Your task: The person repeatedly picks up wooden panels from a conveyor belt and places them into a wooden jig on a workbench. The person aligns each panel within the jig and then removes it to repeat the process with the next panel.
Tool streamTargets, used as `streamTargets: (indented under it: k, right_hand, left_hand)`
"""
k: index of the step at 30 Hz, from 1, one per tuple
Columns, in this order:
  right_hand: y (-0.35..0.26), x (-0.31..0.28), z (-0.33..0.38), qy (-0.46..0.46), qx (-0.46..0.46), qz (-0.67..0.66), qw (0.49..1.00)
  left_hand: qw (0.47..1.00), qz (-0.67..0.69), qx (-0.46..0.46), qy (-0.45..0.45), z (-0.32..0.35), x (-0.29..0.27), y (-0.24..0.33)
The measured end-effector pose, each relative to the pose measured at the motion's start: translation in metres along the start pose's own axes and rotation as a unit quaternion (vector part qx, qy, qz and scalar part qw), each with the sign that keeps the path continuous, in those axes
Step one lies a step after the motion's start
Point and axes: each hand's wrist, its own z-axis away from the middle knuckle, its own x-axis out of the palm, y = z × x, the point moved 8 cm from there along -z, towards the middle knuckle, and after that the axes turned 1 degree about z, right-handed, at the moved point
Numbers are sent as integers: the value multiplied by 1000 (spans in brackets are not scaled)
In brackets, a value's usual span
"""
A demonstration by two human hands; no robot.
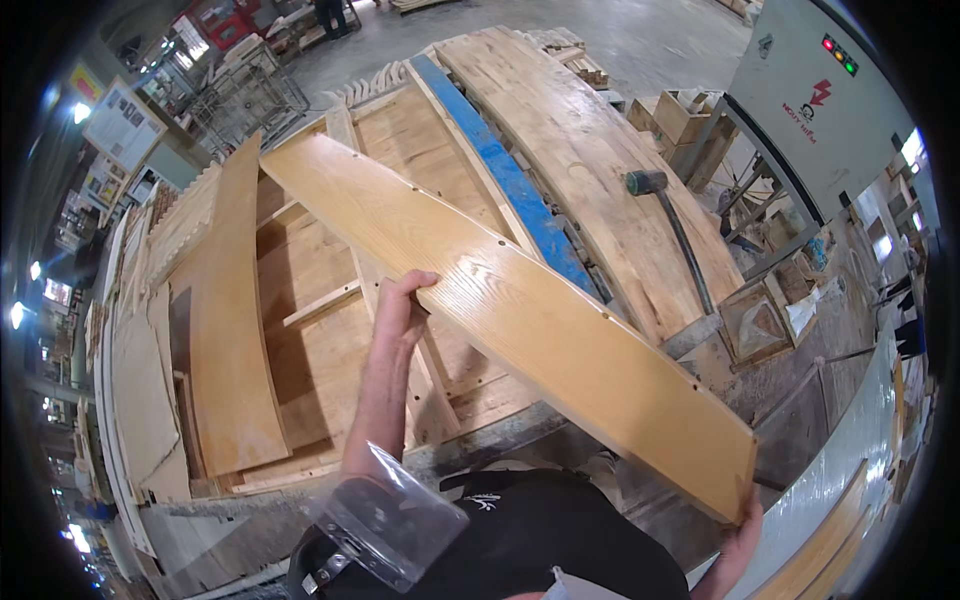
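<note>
A long varnished wooden board (560, 340) with small dark holes along its far edge slants across the view, from the upper left down to the lower right. My left hand (402, 300) grips its near edge around the middle, thumb on top and the other fingers hidden beneath. At the lower right end, my right hand (740, 530) is closed on the board's corner, most of its fingers out of sight behind the wood. Under the raised board lies a wooden frame (430, 400) with cross pieces on the workbench.
Left of the frame lies another varnished panel (225, 340). A blue strip (510, 180) separates the frame from a thick wooden worktop (580, 150) bearing a black mallet (648, 183). A grey electrical cabinet (815, 100) and a wooden box (752, 325) stand at the right.
</note>
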Motion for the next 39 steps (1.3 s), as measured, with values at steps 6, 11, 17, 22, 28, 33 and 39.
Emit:
streamTargets:
  k: [6,11,17,22,28,33,39]
  right_hand:
    - [126,120,50,-129,315,30,940]
    - [185,246,84,-226,362,42,903]
    - [228,357,106,-293,505,-15,812]
    - [278,391,152,-371,597,35,711]
    - [291,407,181,-347,660,59,664]
    - [281,418,183,-357,660,48,659]
    - [286,412,166,-418,608,152,657]
  left_hand:
    - [967,-248,-50,43,-148,-66,63]
    - [917,-388,-62,69,-268,-107,87]
    - [852,-508,-106,66,-365,-163,114]
    - [789,-598,-128,66,-402,-174,103]
    - [719,-684,-91,83,-391,-182,106]
    - [693,-714,-4,94,-357,-177,120]
    - [676,-727,18,120,-269,-123,110]
